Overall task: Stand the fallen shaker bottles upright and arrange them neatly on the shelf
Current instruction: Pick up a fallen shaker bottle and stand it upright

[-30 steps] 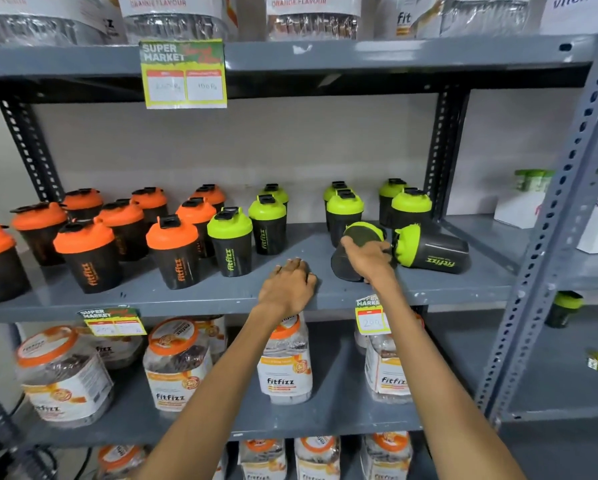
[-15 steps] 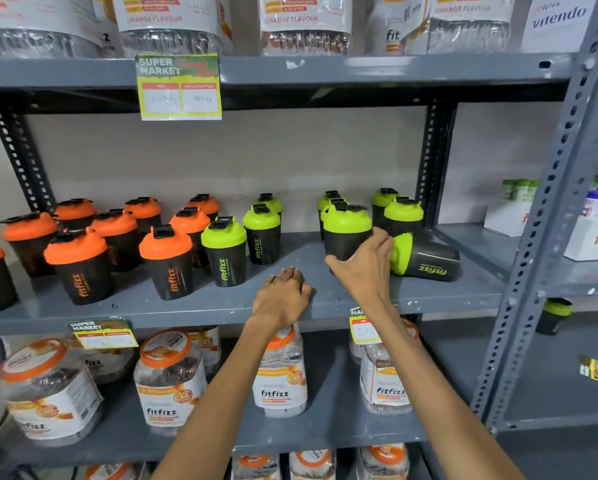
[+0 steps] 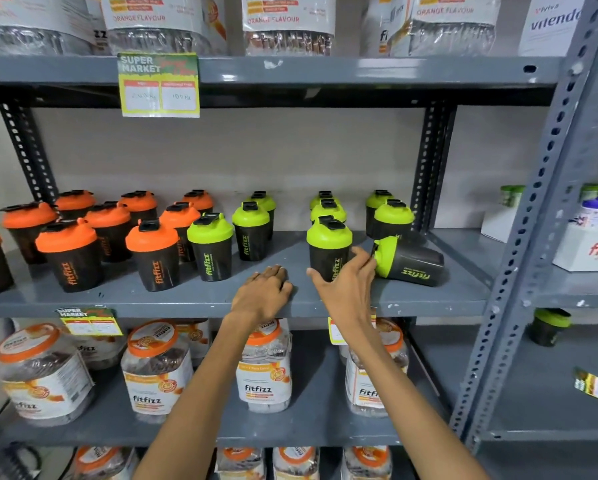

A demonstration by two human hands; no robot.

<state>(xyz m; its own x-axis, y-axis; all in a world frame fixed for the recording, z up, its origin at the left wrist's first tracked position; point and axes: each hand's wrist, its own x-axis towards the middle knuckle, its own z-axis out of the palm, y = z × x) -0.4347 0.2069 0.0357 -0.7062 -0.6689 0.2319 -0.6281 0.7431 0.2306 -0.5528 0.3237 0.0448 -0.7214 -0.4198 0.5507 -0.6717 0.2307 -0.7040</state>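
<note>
On the middle shelf (image 3: 186, 299), orange-lidded shaker bottles (image 3: 70, 254) stand upright at the left and green-lidded ones (image 3: 211, 249) from the centre to the right. One green-lidded bottle (image 3: 328, 244) stands upright at the front. My right hand (image 3: 346, 285) is at its base with fingers spread, thumb to its left and fingers to its right. Just right of it a green-lidded bottle (image 3: 411, 263) lies on its side, lid pointing left. My left hand (image 3: 263, 292) rests palm down on the shelf's front edge and holds nothing.
Fitfizz jars (image 3: 159, 372) fill the shelf below, and large packs (image 3: 287, 22) sit on the shelf above. A perforated upright (image 3: 519, 271) separates a right-hand bay, which holds white boxes (image 3: 588, 244) and one green-lidded bottle (image 3: 548, 327) lower down. Price tags (image 3: 159, 84) hang from shelf edges.
My right hand lifted the nearer fallen green bottle from lying to standing upright, and its fingers have now loosened. The left hand stayed on the shelf edge. The view shifted slightly.
</note>
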